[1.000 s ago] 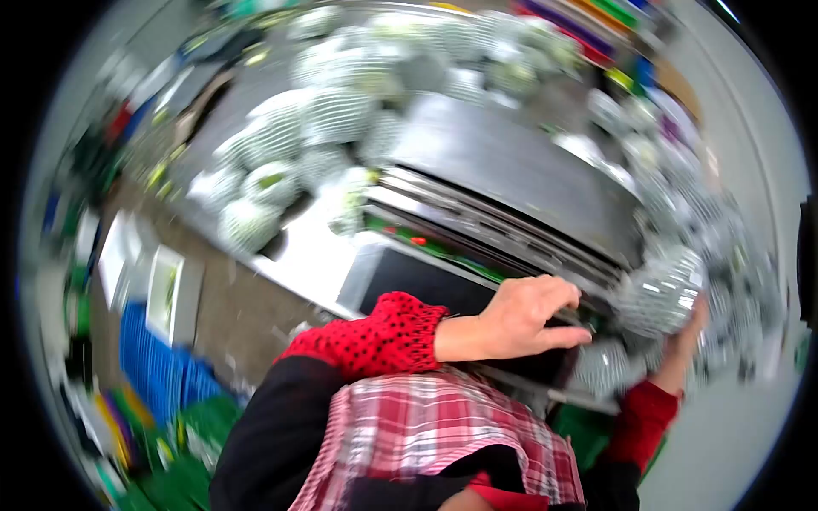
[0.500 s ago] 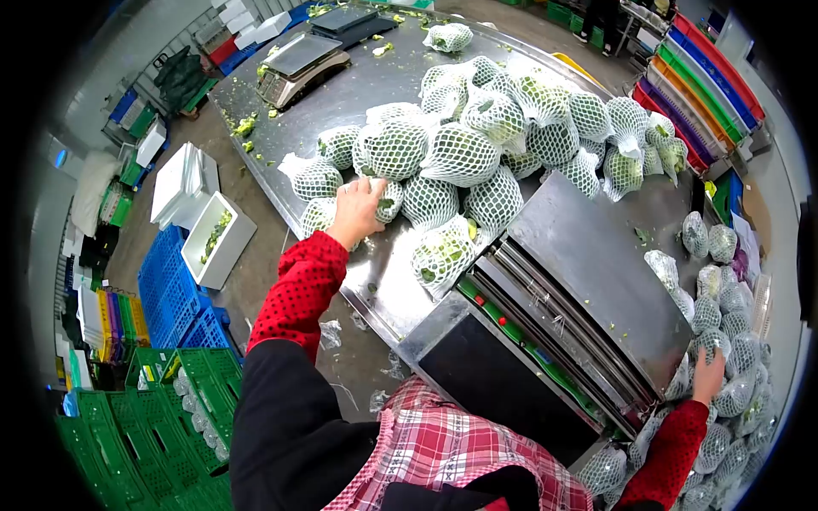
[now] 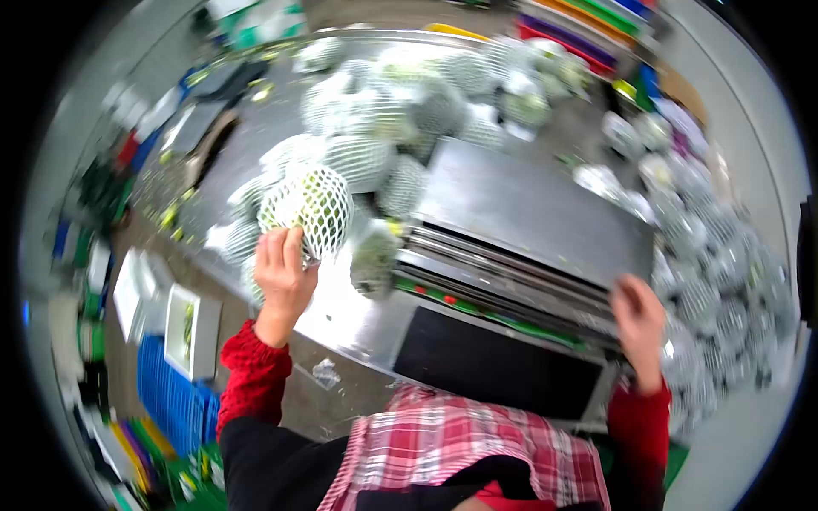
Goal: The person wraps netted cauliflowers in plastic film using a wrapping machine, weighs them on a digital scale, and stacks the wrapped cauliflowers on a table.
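Netted vegetable [image 3: 324, 209], pale green in white foam mesh, is raised over the left part of the metal counter [image 3: 341, 315], in front of the heap [image 3: 366, 162]. The left grip [image 3: 285, 277] is closed around its lower end, fingers pinching the mesh; the round body stands above the fingertips. It shows no clear wrap, so this piece looks netted but not wrapped.

Behind it, the heap spreads from near the counter's left edge to its far edge, many pieces lying against one another. These seem to be the share left to deal with. Right of them sits the wrapping machine [image 3: 528, 213], its black pad [image 3: 494, 362] by the counter's near edge, with no vegetable on it. The right grip [image 3: 639, 324] is at the machine's right end, blurred, fingers bent; how wide it is, I cannot tell, and nothing shows in it.

Beyond that end lies the right-hand pile [image 3: 724, 255], where many pieces shine as if covered in clear film. That pile is probably the finished share. Plenty looks done, yet a large heap is left, so the work seems well underway rather than near its end.
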A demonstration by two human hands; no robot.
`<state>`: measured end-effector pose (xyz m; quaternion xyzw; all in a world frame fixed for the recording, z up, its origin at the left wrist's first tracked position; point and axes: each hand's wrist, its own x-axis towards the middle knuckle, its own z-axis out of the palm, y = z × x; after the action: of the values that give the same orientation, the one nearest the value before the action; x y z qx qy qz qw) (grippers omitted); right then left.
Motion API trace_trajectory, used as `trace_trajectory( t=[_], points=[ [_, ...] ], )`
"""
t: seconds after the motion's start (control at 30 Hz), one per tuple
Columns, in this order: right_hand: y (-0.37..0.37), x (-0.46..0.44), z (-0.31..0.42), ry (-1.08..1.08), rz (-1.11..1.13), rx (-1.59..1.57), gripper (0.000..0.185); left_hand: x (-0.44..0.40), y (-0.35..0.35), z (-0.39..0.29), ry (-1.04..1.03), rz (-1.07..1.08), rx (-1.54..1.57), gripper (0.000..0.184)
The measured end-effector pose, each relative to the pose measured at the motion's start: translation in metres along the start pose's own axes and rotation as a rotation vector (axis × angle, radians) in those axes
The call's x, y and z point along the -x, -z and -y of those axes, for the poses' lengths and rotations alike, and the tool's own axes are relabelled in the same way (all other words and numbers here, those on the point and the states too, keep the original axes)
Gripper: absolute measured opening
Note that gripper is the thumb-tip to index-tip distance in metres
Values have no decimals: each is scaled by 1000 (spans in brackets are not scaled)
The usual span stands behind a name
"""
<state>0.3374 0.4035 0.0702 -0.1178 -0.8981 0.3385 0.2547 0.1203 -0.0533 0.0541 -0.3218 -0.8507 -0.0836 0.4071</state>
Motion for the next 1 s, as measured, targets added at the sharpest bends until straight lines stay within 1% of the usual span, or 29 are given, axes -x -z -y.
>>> trace_trajectory(
  t=[0.03,0.07,0.1,0.13,0.17,0.2,0.23,0.27,0.3,0.33,0.37,0.43,0.47,0.5,0.53,0.57,0.63,0.67,0.7,0.77,0.8,0.83,0.87,0.9,0.93,0.97,1.0],
  points=[
    [-10,-16,34,-51,82,-26,33,-28,-4,-25,-82,-43,46,44],
    [-27,-31,33,96,78,-16,45,-52,-15,-56,-185,-115,102,36],
    [-42,-48,46,53,131,-321,56,-69,-31,-88,-251,-155,189,32],
    [-55,-65,47,97,153,-373,60,-86,-46,-123,-295,-193,280,31],
    [-66,-77,44,67,147,-459,57,-98,-53,-158,-348,-131,314,31],
    [-74,-87,37,103,113,-439,52,-105,-67,-189,-394,-69,335,28],
    [-77,-91,18,160,29,-276,48,-110,-81,-219,-463,-94,246,27],
    [-85,-89,-13,123,26,-239,47,-107,-89,-244,-423,60,300,26],
    [-83,-89,-36,89,24,-199,46,-99,-103,-261,-381,98,338,30],
    [-74,-86,-35,56,32,-236,47,-105,-95,-264,-403,43,367,36],
    [-69,-85,-41,102,42,-193,48,-111,-84,-259,-435,-6,392,43],
    [-50,-71,-35,10,5,-95,47,-114,-67,-239,-420,43,662,51],
    [-28,-61,-32,-14,4,-11,42,-108,-59,-224,-267,36,692,44],
    [1,-47,-31,-33,9,72,41,-95,-52,-206,-107,26,715,39],
    [27,-30,-25,-238,149,262,37,-82,-53,-182,-13,218,538,36],
    [45,-14,-23,-441,294,456,36,-71,-59,-162,88,403,358,39],
    [39,19,-49,-380,407,654,49,-60,-71,-150,45,677,233,52],
    [33,19,-42,-463,480,629,50,-60,-76,-154,66,764,262,57],
    [23,21,-46,-415,435,475,46,-61,-81,-155,71,833,384,47],
    [3,23,-64,-341,278,266,40,-58,-88,-160,283,778,737,39],
    [8,24,-56,-314,295,148,31,-56,-82,-155,292,792,841,35],
    [26,33,-43,-426,365,-37,28,-55,-66,-143,424,1015,993,34],
    [52,40,-13,-795,467,-371,26,-58,-37,-129,563,1234,1145,34],
    [71,50,8,-780,489,-530,25,-56,-8,-118,608,1286,1357,33],
    [89,52,47,-721,442,-609,25,-63,25,-113,720,1313,1521,30],
    [100,43,68,-494,384,-621,25,-75,43,-110,695,1114,1682,27],
    [95,33,57,-343,221,-832,23,-92,42,-110,484,782,1722,27]
  ],
)
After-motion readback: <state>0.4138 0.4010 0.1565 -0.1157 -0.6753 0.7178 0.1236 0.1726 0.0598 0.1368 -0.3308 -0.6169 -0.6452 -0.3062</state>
